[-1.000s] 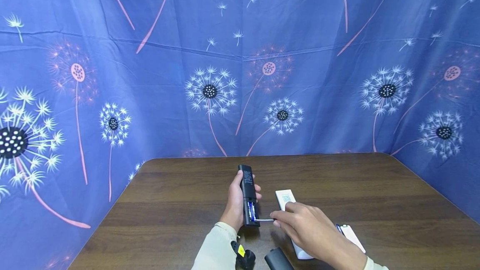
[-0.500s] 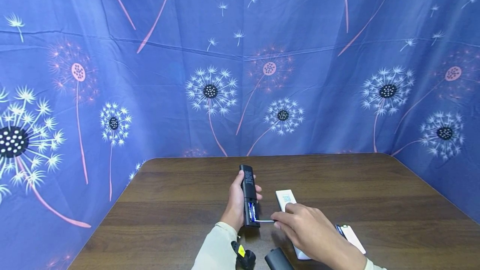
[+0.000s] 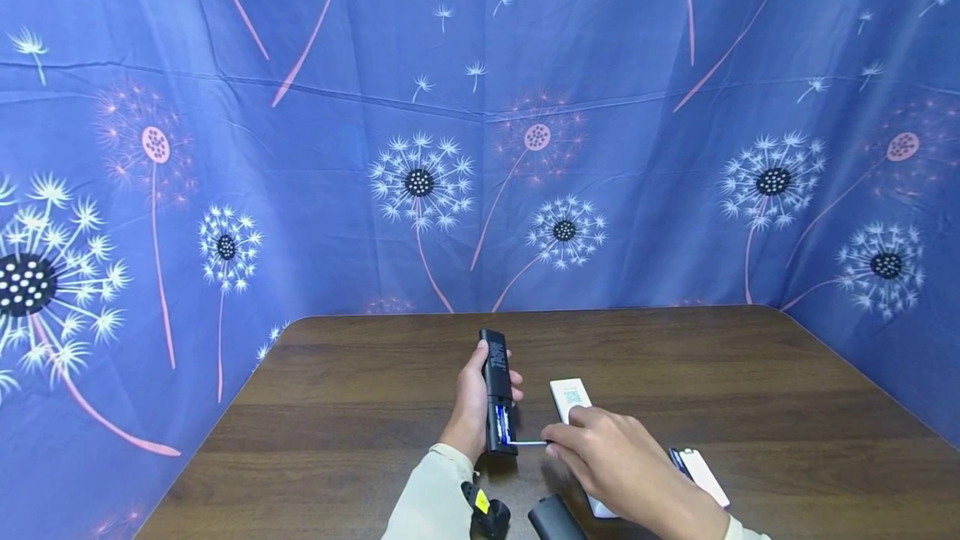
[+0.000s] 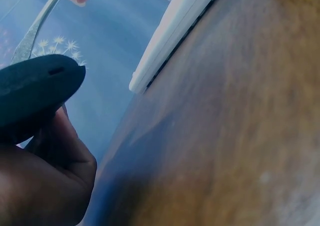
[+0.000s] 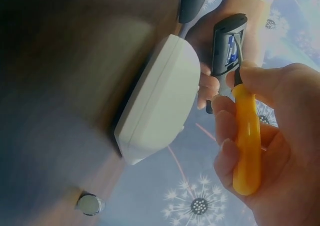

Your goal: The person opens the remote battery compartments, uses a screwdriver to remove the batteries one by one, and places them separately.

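My left hand (image 3: 468,407) grips a black remote control (image 3: 497,369) above the table, its back turned up. The near end lacks its cover, and blue batteries (image 3: 502,423) lie side by side in the bay. My right hand (image 3: 618,457) holds a screwdriver by its yellow handle (image 5: 247,146), fingers wrapped round it. Its thin metal shaft (image 3: 528,442) reaches left, the tip at the near end of the battery bay. In the left wrist view the flattened tip (image 4: 24,48) is partly hidden behind the remote's end.
Under my right hand lies a white remote-like device (image 3: 572,394) with a printed code. A dark curved piece (image 3: 557,517) lies at the front edge of view. To the right are a white cover (image 3: 705,477) and a dark blue item (image 3: 678,461) on the wooden table (image 3: 337,440).
Both hands stay almost in place. The screwdriver tip keeps to the near end of the battery bay, with only a very slight shift.
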